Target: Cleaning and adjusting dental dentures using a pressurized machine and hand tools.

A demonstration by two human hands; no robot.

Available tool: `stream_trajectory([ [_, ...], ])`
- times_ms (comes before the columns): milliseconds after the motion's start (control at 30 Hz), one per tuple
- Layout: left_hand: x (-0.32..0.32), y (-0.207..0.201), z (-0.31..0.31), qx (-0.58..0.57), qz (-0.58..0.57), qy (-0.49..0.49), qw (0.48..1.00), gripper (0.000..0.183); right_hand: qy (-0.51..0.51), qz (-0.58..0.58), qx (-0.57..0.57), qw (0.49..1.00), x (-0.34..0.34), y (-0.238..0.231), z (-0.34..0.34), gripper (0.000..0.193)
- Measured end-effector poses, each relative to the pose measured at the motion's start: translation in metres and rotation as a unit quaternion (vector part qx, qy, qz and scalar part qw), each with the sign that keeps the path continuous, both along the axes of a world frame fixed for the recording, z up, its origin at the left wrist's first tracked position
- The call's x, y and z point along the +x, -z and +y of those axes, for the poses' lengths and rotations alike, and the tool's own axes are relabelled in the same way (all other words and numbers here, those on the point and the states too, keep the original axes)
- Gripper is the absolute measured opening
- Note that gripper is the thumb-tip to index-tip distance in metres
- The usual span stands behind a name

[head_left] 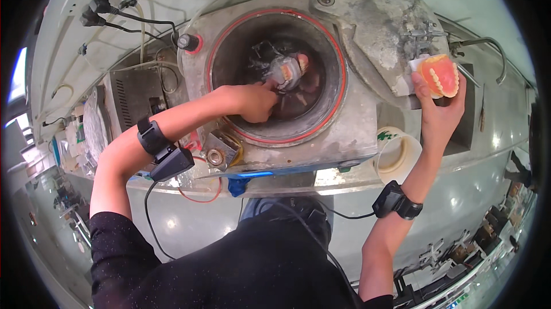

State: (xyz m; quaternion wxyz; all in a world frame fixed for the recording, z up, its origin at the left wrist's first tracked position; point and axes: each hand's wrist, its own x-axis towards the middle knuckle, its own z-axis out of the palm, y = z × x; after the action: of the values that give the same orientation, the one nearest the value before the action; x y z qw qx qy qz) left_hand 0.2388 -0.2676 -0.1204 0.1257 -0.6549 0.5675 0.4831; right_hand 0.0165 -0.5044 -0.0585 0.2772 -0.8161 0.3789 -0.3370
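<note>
My left hand [258, 102] reaches over the near rim into a round metal pot [221, 50] ringed by a red seal. Its curled fingers meet the edge of a dental model [287, 73] with a pale base, teeth and pink gum material; the fingertips are partly hidden. Dark liquid seems to lie around the model, with metal parts beside it. Raised on the right, my right hand [439, 105] grips a pink denture model [441, 76], thumb on one side and fingers behind. A row of cream teeth runs along its pink base.
The pot's heavy lid [384, 33] is swung aside to the right. A white bucket [396, 157] stands right of the machine, below a bent metal tap [493, 45]. Black plugs and cables [103, 7] hang at upper left, above a vented metal box [135, 96].
</note>
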Motion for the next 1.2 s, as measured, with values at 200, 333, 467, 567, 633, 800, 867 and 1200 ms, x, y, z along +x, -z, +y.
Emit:
stream_trajectory([
  [200, 0.0, -0.07, 0.024, -0.157, 0.039, -0.153, 0.975, 0.038, -0.003, 0.054, -0.04, 0.998, 0.005, -0.004, 0.006, 0.052],
  [333, -0.003, -0.131, 0.069, -0.375, -0.03, -0.283, 0.882, 0.033, -0.025, -0.034, 0.014, 0.999, -0.006, 0.01, -0.004, 0.051],
  [467, -0.022, -0.149, 0.128, -0.449, -0.146, -0.39, 0.791, 0.028, -0.049, -0.058, 0.012, 0.997, -0.01, 0.021, -0.015, 0.049],
  [567, -0.044, -0.148, 0.179, -0.449, -0.22, -0.424, 0.755, 0.027, -0.06, -0.04, 0.026, 0.997, -0.012, 0.021, -0.017, 0.045],
  [633, -0.066, -0.134, 0.212, -0.425, -0.235, -0.519, 0.703, 0.018, -0.064, -0.045, 0.038, 0.996, -0.015, 0.018, -0.018, 0.043],
  [800, -0.123, -0.009, 0.294, -0.295, -0.155, -0.626, 0.705, 0.011, -0.082, -0.071, 0.067, 0.992, -0.008, 0.02, -0.021, 0.05],
  [867, -0.141, 0.052, 0.312, -0.281, -0.154, -0.619, 0.717, 0.012, -0.08, -0.055, 0.047, 0.994, -0.011, 0.017, -0.02, 0.048],
  [1200, -0.041, -0.158, 0.122, -0.297, -0.037, -0.561, 0.772, 0.019, -0.055, -0.036, 0.008, 0.998, -0.015, 0.021, -0.013, 0.052],
])
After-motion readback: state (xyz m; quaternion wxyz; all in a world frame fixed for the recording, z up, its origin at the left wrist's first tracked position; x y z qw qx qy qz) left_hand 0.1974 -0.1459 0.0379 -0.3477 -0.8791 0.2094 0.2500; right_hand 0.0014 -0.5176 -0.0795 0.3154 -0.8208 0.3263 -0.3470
